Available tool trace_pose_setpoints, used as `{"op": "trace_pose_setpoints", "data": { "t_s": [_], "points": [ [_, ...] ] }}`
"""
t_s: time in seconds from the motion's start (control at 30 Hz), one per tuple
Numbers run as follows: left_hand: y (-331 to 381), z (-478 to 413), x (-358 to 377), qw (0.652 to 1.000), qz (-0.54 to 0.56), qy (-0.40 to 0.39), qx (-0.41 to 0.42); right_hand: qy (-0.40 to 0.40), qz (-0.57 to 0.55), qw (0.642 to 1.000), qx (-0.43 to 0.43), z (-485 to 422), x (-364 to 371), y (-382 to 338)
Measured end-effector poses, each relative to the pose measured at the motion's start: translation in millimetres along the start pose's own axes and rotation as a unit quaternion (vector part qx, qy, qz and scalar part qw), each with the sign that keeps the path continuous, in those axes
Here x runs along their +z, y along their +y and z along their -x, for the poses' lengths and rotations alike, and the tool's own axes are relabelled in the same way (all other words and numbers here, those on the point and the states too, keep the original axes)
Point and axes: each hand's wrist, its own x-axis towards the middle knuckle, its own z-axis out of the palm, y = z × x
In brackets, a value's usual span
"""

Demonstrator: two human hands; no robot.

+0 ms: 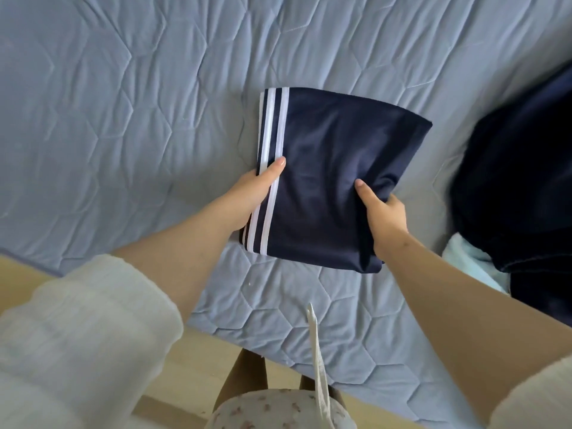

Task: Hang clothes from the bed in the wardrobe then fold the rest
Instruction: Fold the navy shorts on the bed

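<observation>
Your left hand (257, 193) grips the folded garment (334, 156) at its striped edge: the thumb lies on top across the white stripes (272, 128), and the fingers are hidden beneath the cloth. Your right hand (385, 218) grips the opposite edge near the closer corner, with the thumb pressed on top and the fingers curled under. The garment is navy and folded into a flat, roughly rectangular pack. It sits between your two hands over the middle of the quilt (123, 119); you cannot tell whether it rests on the quilt or is held just above it. The quilt is blue-grey with hexagonal stitching and covers the bed from the far edge to the wooden frame (192, 360) nearest you. To your right, well apart from the garment, a dark pile (510, 181) lies on the quilt; it is blurred, and its make-up cannot be read. A pale blue cloth (464, 258) shows under the near edge of that pile. White sleeves (77, 335) cover your upper forearms, and a white cord (317, 351) hangs in front of your body. The long axis of the garment follows the stripes, running away from you and leaning slightly right at the far end. The stripes mark the left edge.
</observation>
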Motion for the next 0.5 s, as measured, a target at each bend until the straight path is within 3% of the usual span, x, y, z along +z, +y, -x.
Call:
{"op": "trace_pose_setpoints", "data": {
  "t_s": [0.17, 0.37, 0.5],
  "points": [
    [5, 29, -9, 0.999, 0.049, 0.005, 0.007, -0.036, -0.02, 0.999, 0.031, 30, -15, -11],
    [30, 107, -52, 0.996, 0.086, 0.03, 0.004, -0.077, -0.029, 0.997, -0.009, 104, -16, -70],
    [71, 177, -94, 0.99, 0.107, 0.082, 0.045, -0.109, -0.035, 0.991, -0.065, 167, -12, -126]
  ]
}}
